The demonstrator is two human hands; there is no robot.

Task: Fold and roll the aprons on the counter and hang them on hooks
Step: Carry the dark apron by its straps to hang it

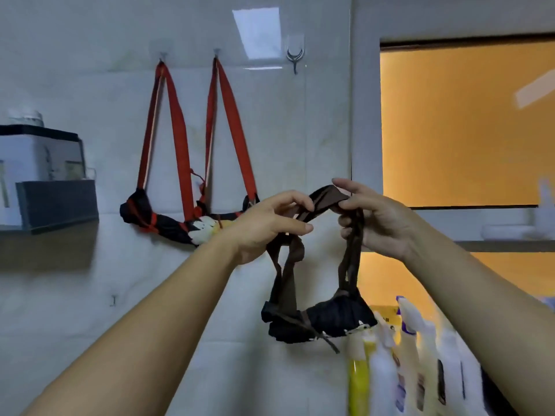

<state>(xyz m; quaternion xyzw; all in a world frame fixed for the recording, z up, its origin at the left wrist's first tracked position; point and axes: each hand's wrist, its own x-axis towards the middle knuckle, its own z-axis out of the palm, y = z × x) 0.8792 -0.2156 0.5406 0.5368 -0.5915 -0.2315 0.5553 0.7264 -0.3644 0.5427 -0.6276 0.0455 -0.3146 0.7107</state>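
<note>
A rolled dark apron (324, 319) dangles by its brown strap (322, 199) in front of the tiled wall. My left hand (270, 223) pinches the strap's left side and my right hand (372, 217) grips its right side, stretching the loop between them. Up on the wall, a bare metal hook (295, 58) sits above my hands. To its left, two rolled dark aprons (168, 223) hang by red straps (177, 130) from two other hooks (162, 55); the second hook (216, 52) holds the right one.
A grey wall shelf (57, 205) with a white container sits at the left. Several spray and cleaner bottles (405, 355) stand at the lower right. An orange-lit window (465, 124) fills the right side.
</note>
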